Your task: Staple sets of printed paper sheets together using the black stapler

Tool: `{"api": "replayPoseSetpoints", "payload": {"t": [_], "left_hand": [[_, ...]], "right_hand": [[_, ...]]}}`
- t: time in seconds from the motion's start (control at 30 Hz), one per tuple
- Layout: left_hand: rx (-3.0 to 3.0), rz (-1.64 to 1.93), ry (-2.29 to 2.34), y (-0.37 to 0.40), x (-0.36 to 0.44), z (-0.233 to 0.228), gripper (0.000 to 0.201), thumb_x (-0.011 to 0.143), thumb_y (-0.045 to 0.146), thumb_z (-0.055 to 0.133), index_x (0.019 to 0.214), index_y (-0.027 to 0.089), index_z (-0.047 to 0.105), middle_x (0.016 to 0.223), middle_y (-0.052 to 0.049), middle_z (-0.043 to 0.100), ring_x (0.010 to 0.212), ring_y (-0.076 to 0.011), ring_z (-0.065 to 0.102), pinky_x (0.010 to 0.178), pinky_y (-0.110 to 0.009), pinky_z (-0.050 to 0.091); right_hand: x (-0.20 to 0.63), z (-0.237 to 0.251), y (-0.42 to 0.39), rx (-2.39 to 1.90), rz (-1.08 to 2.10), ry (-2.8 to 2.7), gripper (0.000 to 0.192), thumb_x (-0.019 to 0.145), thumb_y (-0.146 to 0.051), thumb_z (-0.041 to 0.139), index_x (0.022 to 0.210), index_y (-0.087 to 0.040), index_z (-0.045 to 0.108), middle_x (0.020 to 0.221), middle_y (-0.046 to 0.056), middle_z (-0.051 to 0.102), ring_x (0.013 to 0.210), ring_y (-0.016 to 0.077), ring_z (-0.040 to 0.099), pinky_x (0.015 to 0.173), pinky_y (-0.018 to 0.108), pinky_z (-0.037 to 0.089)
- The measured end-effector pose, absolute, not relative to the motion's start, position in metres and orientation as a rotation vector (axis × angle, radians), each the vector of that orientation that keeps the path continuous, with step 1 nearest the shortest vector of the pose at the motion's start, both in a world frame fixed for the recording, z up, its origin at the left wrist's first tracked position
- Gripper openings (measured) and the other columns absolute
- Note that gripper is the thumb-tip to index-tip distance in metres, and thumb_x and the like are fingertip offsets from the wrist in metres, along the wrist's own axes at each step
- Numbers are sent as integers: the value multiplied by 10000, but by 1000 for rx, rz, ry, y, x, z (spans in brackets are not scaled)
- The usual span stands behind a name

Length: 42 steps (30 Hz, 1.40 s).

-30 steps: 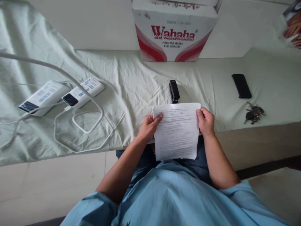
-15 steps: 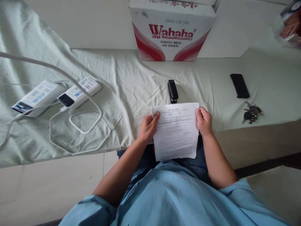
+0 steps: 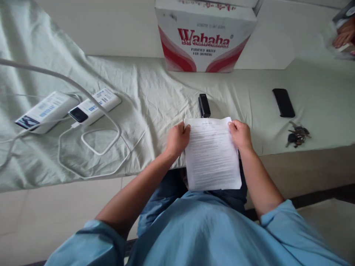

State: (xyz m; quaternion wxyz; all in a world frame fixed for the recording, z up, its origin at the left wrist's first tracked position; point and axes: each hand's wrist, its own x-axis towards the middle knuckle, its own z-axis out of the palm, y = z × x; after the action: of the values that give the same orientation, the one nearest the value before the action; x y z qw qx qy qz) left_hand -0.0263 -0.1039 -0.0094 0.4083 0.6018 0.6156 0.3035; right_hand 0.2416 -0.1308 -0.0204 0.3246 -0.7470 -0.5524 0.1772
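Note:
Printed paper (image 3: 212,155) hangs between my hands over the table's front edge and my lap, its text side facing me. My left hand (image 3: 178,138) is closed on its upper left edge, thumb on top. At the upper right edge my right hand (image 3: 240,135) pinches it the same way. Whether it is one sheet or a few, I cannot tell for sure. Just beyond the paper's top edge lies a black stapler (image 3: 204,105), its near end partly covered by the paper.
A Wahaha water carton (image 3: 206,40) stands at the back. To the left, two white power banks (image 3: 95,106) lie among white cables (image 3: 122,162). On the right are a black phone (image 3: 283,102) and a bunch of keys (image 3: 298,135). Another person's hand (image 3: 344,38) shows at top right.
The paper's top edge has shifted slightly away from me and now covers the stapler's near end. Its lower part has swung a little to the right. Both hands keep their hold.

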Motion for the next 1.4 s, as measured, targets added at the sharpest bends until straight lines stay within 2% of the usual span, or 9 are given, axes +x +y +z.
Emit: {"api": "replayPoseSetpoints", "payload": {"t": [0.23,0.4,0.53,0.7,0.77,0.87,1.07,1.23,1.4], "left_hand": [[1795,458,1686,-77,-19,-6,411,974,304,534,596,273,376,619,-59,518,738,-286,611,722,-363,377],[1756,582,1612,-72,-15,-9,328,952,308,554,643,259,453,668,-65,562,762,-274,600,750,-352,385],[1762,620,1631,-67,-11,-14,339,950,308,574,638,256,452,655,-61,575,753,-264,596,745,-346,405],[1816,570,1681,-67,-7,-17,300,985,301,561,693,231,549,687,-77,633,783,-271,638,778,-343,432],[1821,523,1708,-69,-6,-14,290,1012,318,532,757,207,616,755,-104,684,809,-280,654,794,-352,439],[1828,396,1744,-71,-6,-8,293,1041,319,498,871,175,688,882,-137,745,870,-291,679,826,-365,443],[1838,321,1757,-70,-3,-1,314,1064,322,474,976,161,728,962,-146,770,924,-288,691,836,-361,438],[1811,458,1742,-74,-7,-3,255,1016,278,525,791,205,620,808,-94,700,781,-247,626,737,-350,381],[1769,782,1603,-97,-35,-6,411,950,301,580,633,247,323,568,31,425,579,-153,399,634,-322,285]], "right_hand": [[247,-26,-116,-2123,298,-1546,247,945,-327,578,722,-237,634,588,3,524,599,178,396,623,334,249],[245,-29,-113,-2239,147,-1555,297,1021,-378,522,840,-223,699,624,39,579,610,195,429,646,340,247],[245,-29,-114,-2285,100,-1568,353,1051,-389,461,920,-200,729,695,84,645,688,232,539,677,346,336],[236,-19,-114,-2089,-130,-1690,402,1029,-292,461,1334,-161,688,1242,197,722,1164,337,618,964,472,487],[228,-12,-113,-1941,-165,-1821,514,1026,-209,409,1512,-179,572,1473,176,638,1370,335,552,1124,536,445],[213,-7,-109,-1692,-80,-2097,660,993,-69,334,1608,-263,474,1608,70,570,1551,272,435,1286,577,304],[189,-13,-105,-1577,67,-2274,718,924,26,371,1547,-281,552,1593,16,597,1531,245,499,1340,631,185],[194,-11,-109,-1587,157,-2178,631,993,-58,357,1552,-287,541,1609,44,579,1456,245,579,1309,616,304],[233,-12,-138,-1581,164,-1640,489,1062,-373,492,1543,-292,529,1573,111,583,1436,282,580,1198,551,495]]}}
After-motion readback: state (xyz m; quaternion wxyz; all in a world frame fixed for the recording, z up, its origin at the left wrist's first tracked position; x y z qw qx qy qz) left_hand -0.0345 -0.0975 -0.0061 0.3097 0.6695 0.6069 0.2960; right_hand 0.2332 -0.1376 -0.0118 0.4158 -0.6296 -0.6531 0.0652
